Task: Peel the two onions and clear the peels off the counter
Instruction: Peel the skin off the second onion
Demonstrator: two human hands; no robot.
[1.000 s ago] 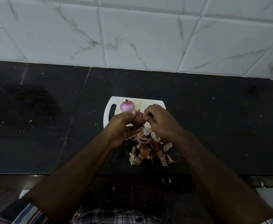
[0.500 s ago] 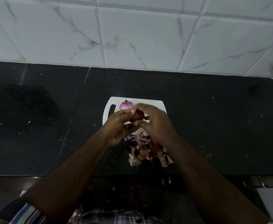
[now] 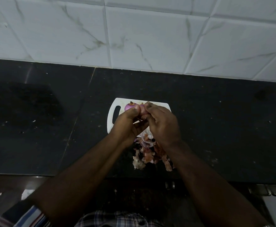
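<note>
Onion number two (image 3: 143,110), only partly visible, sits between both hands above the far half of the white cutting board (image 3: 111,122), so neither hand is nearer; its long axis cannot be told. The left hand (image 3: 128,123) grips it from the left with curled fingers, and the right hand (image 3: 162,123) pinches at its top with its fingertips, apparently working at the skin. The peeled onion (image 3: 128,106) rests on the board near its far edge, just behind the left thumb. Peels (image 3: 147,154) lie heaped from the board's near edge onto the black counter (image 3: 215,128), toward its front edge. Against the frame half a second earlier, both hands sit slightly farther over the board, hiding more of the peeled onion.
</note>
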